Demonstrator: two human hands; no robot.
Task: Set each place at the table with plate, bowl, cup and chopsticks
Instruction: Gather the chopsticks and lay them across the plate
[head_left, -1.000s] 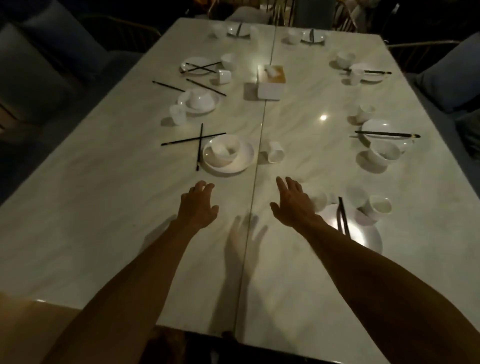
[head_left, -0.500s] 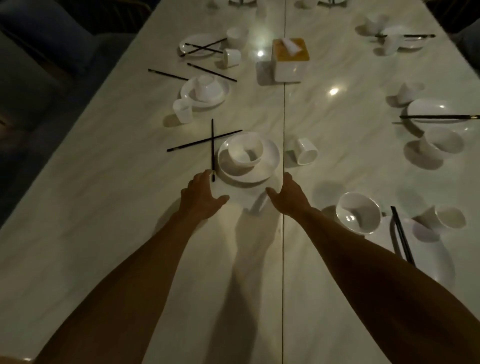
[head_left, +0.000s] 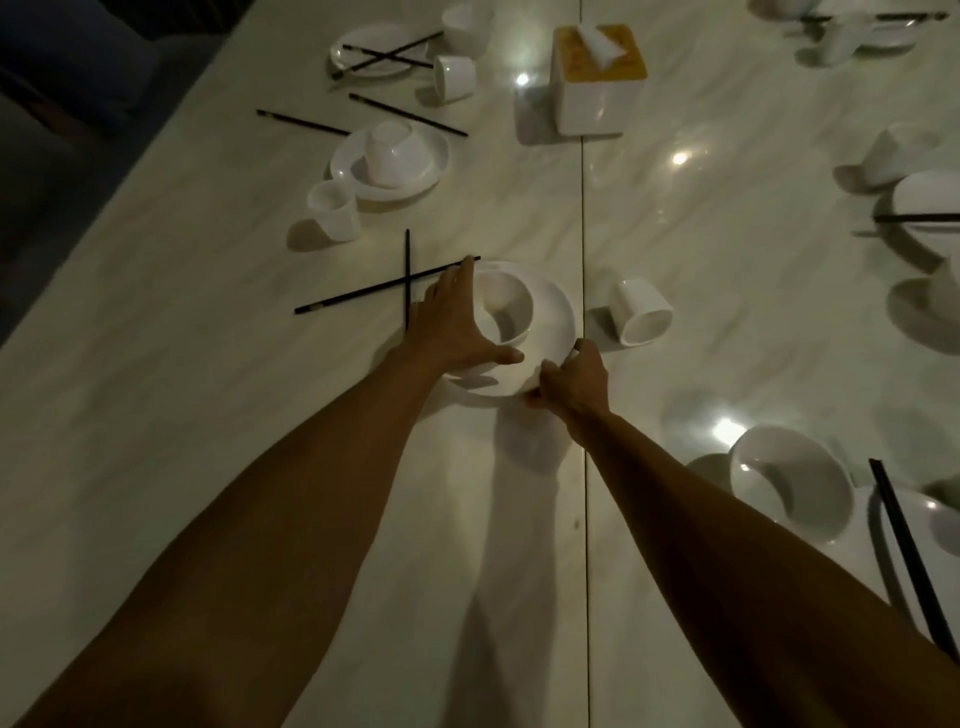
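Note:
A white plate (head_left: 556, 317) with a white bowl (head_left: 511, 306) on it lies at the table's middle. My left hand (head_left: 452, 327) rests over the plate's left edge, fingers straight, thumb reaching along the near rim. My right hand (head_left: 574, 382) pinches the plate's near right rim. Two black chopsticks (head_left: 374, 291) lie crossed just left of the plate. A white cup (head_left: 641, 312) lies on its side to the plate's right.
Further left are a plate with an upturned bowl (head_left: 395, 156), a standing cup (head_left: 335, 210) and loose chopsticks (head_left: 408, 114). A tissue box (head_left: 597, 78) stands at centre back. Bowls (head_left: 789, 480), plates and chopsticks (head_left: 909, 551) lie along the right side.
Both hands have moved forward from bare table to the middle plate. The left now lies on its left edge and the right has taken its near rim. The view has moved closer.

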